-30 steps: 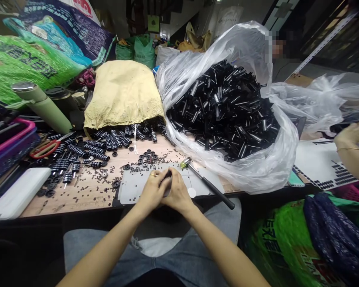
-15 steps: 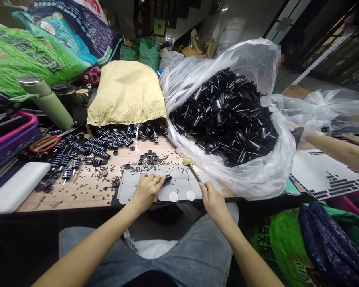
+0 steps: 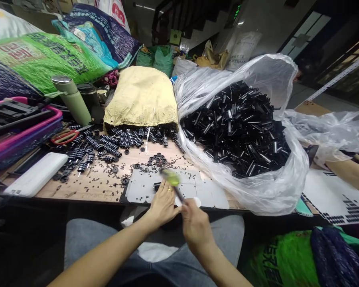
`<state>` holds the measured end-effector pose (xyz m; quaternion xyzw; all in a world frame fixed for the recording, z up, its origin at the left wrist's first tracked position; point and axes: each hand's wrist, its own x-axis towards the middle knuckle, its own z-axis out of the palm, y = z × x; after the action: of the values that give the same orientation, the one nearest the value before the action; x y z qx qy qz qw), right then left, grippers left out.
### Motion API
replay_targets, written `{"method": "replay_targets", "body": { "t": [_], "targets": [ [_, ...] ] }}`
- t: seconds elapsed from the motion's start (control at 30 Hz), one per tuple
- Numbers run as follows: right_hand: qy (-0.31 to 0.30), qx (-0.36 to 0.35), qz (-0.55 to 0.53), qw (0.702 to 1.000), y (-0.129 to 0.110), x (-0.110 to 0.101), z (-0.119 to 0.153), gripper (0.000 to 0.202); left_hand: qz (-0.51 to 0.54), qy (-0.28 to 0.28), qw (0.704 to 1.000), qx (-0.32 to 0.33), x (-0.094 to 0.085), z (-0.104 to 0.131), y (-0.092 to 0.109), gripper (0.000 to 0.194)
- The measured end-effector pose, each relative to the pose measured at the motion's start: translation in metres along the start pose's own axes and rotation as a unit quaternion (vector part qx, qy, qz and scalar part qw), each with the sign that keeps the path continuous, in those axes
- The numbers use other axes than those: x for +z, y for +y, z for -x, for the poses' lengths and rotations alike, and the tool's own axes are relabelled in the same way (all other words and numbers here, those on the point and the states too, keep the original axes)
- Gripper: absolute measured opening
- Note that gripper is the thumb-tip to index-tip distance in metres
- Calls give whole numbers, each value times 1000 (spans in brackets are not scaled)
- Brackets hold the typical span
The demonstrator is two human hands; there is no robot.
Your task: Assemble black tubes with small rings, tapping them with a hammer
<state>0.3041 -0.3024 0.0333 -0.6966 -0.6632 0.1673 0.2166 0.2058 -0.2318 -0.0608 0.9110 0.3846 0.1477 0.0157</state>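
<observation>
My left hand (image 3: pixel 164 204) lies on the grey-white plate (image 3: pixel 214 196) at the table's front edge. Its fingers are closed on a short black tube (image 3: pixel 157 186), one end of which pokes out on the left. In my right hand (image 3: pixel 196 225) is the handle of a small hammer (image 3: pixel 178 193) with a yellow-green head, blurred by motion. The hammer head hangs over the fingers of my left hand, and I cannot tell whether it touches anything. Black round caps (image 3: pixel 157 159) and many tiny black rings (image 3: pixel 103 183) lie scattered beyond and left of the plate.
A clear plastic bag (image 3: pixel 245 199) full of black tubes (image 3: pixel 236 127) stands to the right. Behind is a yellow sack (image 3: pixel 143 95) with ridged black rollers (image 3: pixel 131 137) spilling out. Left are scissors (image 3: pixel 65 137), a white box (image 3: pixel 37 175) and a green flask (image 3: pixel 74 101). Another person's arm (image 3: pixel 348 175) reaches in at right.
The hammer has swung left from beside the plate to over my left hand. My left hand has turned, and the tube end now shows on its left. The whole view has shifted slightly.
</observation>
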Motion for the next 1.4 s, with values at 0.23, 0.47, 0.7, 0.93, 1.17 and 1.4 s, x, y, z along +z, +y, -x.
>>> {"method": "replay_targets", "body": {
  "t": [0.23,0.47,0.7,0.93,1.17,1.4],
  "targets": [
    [-77,33,78,993,12,13,-10,39,69,-48,995,-54,-17,-21,-12,41],
    [-18,134,207,969,81,-6,-37,36,157,-9,985,-72,-54,5,-7,32],
    [90,66,283,953,120,6,-50,30,-23,35,853,-520,-94,-30,-184,42],
    [118,-55,156,979,80,11,-95,22,6,-24,829,-558,-82,-52,-228,28],
    [92,-55,129,986,57,23,-188,19,88,73,892,-437,-88,-41,-185,38],
    [186,119,137,966,87,-5,-245,38,632,143,611,-456,-97,-41,-132,30]
  ]
}}
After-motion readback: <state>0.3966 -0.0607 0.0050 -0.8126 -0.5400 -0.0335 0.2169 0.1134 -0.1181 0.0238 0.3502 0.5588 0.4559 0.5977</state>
